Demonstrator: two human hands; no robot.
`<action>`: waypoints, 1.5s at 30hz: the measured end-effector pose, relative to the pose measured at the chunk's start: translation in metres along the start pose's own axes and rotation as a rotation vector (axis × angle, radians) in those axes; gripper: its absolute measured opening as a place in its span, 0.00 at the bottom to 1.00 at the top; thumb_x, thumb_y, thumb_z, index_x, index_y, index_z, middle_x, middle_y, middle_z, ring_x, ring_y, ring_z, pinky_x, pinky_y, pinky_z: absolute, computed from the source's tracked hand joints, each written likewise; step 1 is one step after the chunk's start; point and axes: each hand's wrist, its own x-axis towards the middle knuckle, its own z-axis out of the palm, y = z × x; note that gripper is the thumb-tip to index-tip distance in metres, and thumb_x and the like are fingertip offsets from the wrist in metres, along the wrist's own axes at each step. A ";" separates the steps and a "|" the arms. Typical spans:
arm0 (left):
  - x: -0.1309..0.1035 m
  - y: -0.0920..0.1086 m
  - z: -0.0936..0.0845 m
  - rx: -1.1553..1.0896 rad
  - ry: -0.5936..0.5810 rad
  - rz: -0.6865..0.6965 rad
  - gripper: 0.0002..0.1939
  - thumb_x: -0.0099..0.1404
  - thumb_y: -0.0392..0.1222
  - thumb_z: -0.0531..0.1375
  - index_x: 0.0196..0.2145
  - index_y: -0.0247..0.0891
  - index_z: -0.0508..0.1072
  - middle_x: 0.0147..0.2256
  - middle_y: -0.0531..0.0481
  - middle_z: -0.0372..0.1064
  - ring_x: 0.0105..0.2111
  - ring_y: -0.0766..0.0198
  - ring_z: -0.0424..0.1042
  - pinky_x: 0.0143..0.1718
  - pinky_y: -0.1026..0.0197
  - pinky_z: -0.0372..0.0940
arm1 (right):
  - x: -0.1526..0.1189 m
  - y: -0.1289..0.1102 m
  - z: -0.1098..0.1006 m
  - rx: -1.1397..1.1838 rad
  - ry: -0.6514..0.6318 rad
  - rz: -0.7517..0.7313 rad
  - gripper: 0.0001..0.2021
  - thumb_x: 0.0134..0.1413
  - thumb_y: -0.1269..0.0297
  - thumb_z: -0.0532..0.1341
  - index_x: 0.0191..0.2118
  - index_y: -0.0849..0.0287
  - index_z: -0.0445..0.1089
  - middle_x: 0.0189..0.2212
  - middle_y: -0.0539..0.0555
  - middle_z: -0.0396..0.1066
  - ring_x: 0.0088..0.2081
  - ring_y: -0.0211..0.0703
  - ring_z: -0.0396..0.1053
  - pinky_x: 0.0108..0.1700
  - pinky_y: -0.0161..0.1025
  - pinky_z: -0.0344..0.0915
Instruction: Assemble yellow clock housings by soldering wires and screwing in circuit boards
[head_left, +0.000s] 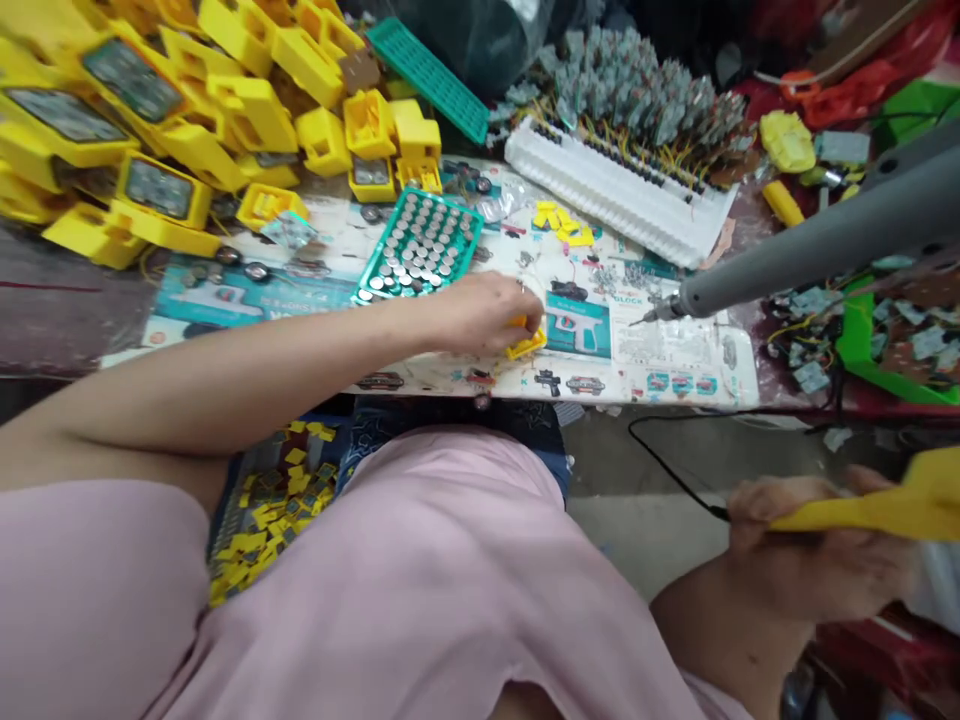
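My left hand (491,312) rests over the printed board on the table, its fingers closed on a small yellow housing (528,345). Just left of it lies a green tray (478,232) with many round silver cells. At the lower right, away from the table, my right hand (825,545) is wrapped round a yellow plastic piece (870,512); motion blurs it. A grey electric screwdriver (795,235) reaches in from the right, its tip above the board, with neither hand on it.
Yellow housings (255,110) are heaped at the back left. Behind the board, a white foam rack (615,195) carries wired circuit boards. Green bins (862,340) stand at the right. A container of small yellow parts (281,510) sits below the table's front edge. A black cable (660,460) hangs at the right.
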 end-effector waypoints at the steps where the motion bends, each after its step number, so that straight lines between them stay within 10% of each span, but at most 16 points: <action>1: -0.003 0.002 0.000 0.039 -0.009 -0.049 0.12 0.65 0.37 0.56 0.40 0.39 0.80 0.42 0.45 0.80 0.43 0.58 0.77 0.46 0.57 0.65 | -0.006 0.001 0.009 0.050 -0.077 -0.010 0.20 0.52 0.42 0.65 0.41 0.53 0.73 0.15 0.45 0.66 0.12 0.38 0.59 0.13 0.34 0.55; 4: -0.017 0.006 0.004 0.196 0.073 -0.164 0.12 0.67 0.37 0.55 0.40 0.36 0.80 0.33 0.43 0.80 0.38 0.56 0.78 0.48 0.51 0.65 | -0.013 0.010 0.037 -0.030 -0.384 -0.054 0.09 0.59 0.57 0.64 0.41 0.56 0.76 0.20 0.49 0.72 0.15 0.35 0.62 0.14 0.32 0.57; 8: -0.037 0.009 0.011 0.149 0.379 -0.112 0.12 0.67 0.37 0.56 0.43 0.35 0.78 0.48 0.38 0.78 0.50 0.50 0.74 0.56 0.45 0.62 | -0.004 0.017 0.082 -0.326 -0.503 -0.260 0.20 0.60 0.58 0.64 0.56 0.57 0.72 0.34 0.55 0.80 0.27 0.41 0.75 0.29 0.37 0.74; 17: -0.016 0.050 0.026 -1.602 0.594 -0.055 0.32 0.57 0.63 0.67 0.49 0.37 0.72 0.48 0.40 0.76 0.49 0.55 0.74 0.49 0.55 0.67 | 0.013 -0.034 0.162 -0.514 -0.371 -0.815 0.17 0.64 0.68 0.59 0.57 0.55 0.66 0.45 0.58 0.77 0.46 0.46 0.77 0.46 0.42 0.75; 23: 0.003 0.049 0.017 -1.952 0.740 -0.152 0.30 0.46 0.60 0.75 0.38 0.36 0.75 0.40 0.43 0.77 0.49 0.54 0.73 0.54 0.52 0.62 | -0.008 -0.041 0.153 -0.462 -0.239 -1.034 0.18 0.56 0.70 0.67 0.52 0.55 0.71 0.41 0.57 0.73 0.43 0.47 0.74 0.46 0.44 0.73; 27: 0.002 0.050 0.008 -1.976 0.734 -0.076 0.27 0.49 0.61 0.73 0.38 0.38 0.77 0.39 0.45 0.78 0.51 0.53 0.71 0.54 0.53 0.60 | -0.027 -0.021 0.157 -0.076 -0.493 -0.756 0.15 0.62 0.67 0.61 0.54 0.52 0.68 0.30 0.48 0.70 0.27 0.37 0.70 0.29 0.34 0.71; 30: 0.002 0.060 0.009 -2.000 0.640 -0.106 0.27 0.47 0.61 0.74 0.36 0.38 0.78 0.37 0.46 0.77 0.49 0.53 0.71 0.51 0.53 0.62 | -0.022 -0.004 0.178 0.119 -0.391 -0.397 0.23 0.65 0.54 0.57 0.63 0.48 0.57 0.33 0.49 0.69 0.22 0.37 0.67 0.20 0.35 0.66; 34: 0.002 0.076 0.015 -2.004 0.498 -0.095 0.27 0.46 0.62 0.74 0.34 0.36 0.79 0.37 0.46 0.77 0.46 0.55 0.73 0.51 0.53 0.65 | 0.000 0.001 0.204 0.200 -0.089 -0.491 0.29 0.64 0.40 0.50 0.66 0.47 0.54 0.31 0.50 0.61 0.27 0.44 0.70 0.29 0.45 0.73; 37: -0.008 0.076 0.014 -1.866 0.512 0.001 0.20 0.60 0.56 0.67 0.40 0.37 0.80 0.45 0.47 0.78 0.54 0.56 0.72 0.58 0.54 0.63 | 0.012 -0.005 0.207 0.063 -0.098 -0.590 0.29 0.69 0.44 0.42 0.68 0.50 0.53 0.39 0.57 0.66 0.41 0.54 0.76 0.39 0.53 0.75; 41: -0.050 0.045 0.008 -1.334 0.405 -0.122 0.19 0.70 0.45 0.57 0.56 0.41 0.74 0.56 0.48 0.74 0.57 0.58 0.71 0.55 0.54 0.67 | 0.019 -0.015 0.186 -0.035 -0.308 -0.658 0.28 0.70 0.45 0.42 0.70 0.48 0.52 0.56 0.60 0.66 0.48 0.54 0.77 0.42 0.49 0.77; 45: -0.095 0.003 0.004 -0.442 0.517 -0.263 0.17 0.71 0.46 0.53 0.45 0.39 0.80 0.44 0.45 0.80 0.46 0.55 0.76 0.50 0.49 0.67 | 0.021 -0.011 0.156 -0.016 -0.426 -0.703 0.29 0.67 0.42 0.50 0.68 0.45 0.57 0.46 0.54 0.76 0.43 0.50 0.80 0.41 0.47 0.79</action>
